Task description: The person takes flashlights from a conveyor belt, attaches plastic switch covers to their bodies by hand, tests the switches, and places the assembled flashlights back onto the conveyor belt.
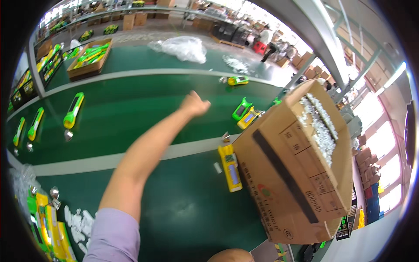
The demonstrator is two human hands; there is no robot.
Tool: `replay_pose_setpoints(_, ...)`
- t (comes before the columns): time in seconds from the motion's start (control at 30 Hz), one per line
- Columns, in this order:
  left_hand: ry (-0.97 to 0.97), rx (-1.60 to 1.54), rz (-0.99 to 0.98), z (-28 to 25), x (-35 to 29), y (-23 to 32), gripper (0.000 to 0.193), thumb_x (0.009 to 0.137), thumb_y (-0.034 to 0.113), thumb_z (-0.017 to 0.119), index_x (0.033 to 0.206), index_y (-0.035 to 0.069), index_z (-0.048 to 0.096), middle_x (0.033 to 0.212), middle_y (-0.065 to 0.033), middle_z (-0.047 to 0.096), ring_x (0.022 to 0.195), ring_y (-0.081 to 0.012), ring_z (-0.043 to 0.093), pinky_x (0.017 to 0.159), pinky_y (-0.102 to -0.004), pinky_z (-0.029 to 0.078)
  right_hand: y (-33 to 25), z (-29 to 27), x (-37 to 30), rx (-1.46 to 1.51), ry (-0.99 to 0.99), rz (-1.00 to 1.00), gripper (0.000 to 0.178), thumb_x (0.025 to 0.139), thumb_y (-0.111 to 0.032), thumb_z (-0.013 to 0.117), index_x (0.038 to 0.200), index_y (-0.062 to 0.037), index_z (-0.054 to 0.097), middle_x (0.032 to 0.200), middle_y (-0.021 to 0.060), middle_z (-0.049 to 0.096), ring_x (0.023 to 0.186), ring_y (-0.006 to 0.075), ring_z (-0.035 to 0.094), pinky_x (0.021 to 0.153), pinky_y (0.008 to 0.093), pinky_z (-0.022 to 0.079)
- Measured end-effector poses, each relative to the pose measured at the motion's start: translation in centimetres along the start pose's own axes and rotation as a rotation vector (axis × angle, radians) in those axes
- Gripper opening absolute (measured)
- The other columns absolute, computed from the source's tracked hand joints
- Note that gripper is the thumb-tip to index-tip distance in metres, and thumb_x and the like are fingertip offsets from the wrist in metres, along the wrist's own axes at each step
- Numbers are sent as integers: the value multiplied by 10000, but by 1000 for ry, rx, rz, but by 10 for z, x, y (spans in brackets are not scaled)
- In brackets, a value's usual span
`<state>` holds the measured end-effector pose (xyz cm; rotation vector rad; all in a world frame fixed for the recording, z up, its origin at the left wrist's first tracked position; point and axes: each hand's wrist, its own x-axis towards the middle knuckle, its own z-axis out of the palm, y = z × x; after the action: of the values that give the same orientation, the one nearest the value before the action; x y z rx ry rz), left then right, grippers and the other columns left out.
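Note:
My left arm reaches out from the lower left in a short purple sleeve, and my left hand point(194, 105) hangs over the green belt point(144, 102). Its fingers look curled; their undersides are hidden and slightly blurred. Just a rounded bit of skin, apparently my right hand point(231, 256) or forearm, shows at the lower edge, fingers unseen. Nearest on the belt, right of my left hand, lie a green plastic shell point(242, 108) and a yellow torch-like housing point(248, 118). Another yellow housing point(230, 169) lies on the near worktop beside the carton, a silver reflector cup point(225, 137) above it.
A tilted cardboard carton point(279, 174) holding small white parts fills the right side. Green-and-yellow torch-like bodies point(74, 110) stand along the belt's left. Yellow housings point(52, 229) and white pieces point(77, 225) lie lower left. Beyond are a shallow box point(72, 73) and clear plastic film point(183, 47).

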<state>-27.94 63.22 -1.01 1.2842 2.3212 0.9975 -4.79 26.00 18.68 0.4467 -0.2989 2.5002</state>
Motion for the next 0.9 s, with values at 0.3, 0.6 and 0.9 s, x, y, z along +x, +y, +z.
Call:
replay_pose_setpoints(0.3, -279, -26, 136, 88, -34, 165, 884, 752, 524, 699, 1381, -5, 372, 1267, -275, 566, 1178, -392, 569, 980, -431, 480, -68, -21, 9, -61, -241, 76, 371, 860, -230, 507, 548, -37, 451, 493, 66, 422, 420, 185, 356, 428, 341, 261)
replay_pose_setpoints(0.6, -284, 176, 378, 86, -54, 18, 854, 745, 493, 704, 1363, -4, 388, 1222, -276, 587, 1143, -394, 586, 955, -432, 491, -125, 0, 7, 85, -217, 268, 340, 840, -223, 527, 563, -30, 488, 537, 56, 453, 525, 167, 412, 525, 298, 315)
replay_pose_setpoints(0.9, -319, 386, 626, 51, -63, -21, 823, 738, 461, 709, 1345, -3, 404, 1176, -277, 609, 1108, -396, 604, 930, -432, 502, -142, -5, -5, 15, -398, 133, 331, 879, -158, 522, 574, -37, 478, 560, 53, 465, 534, 166, 418, 538, 296, 315)
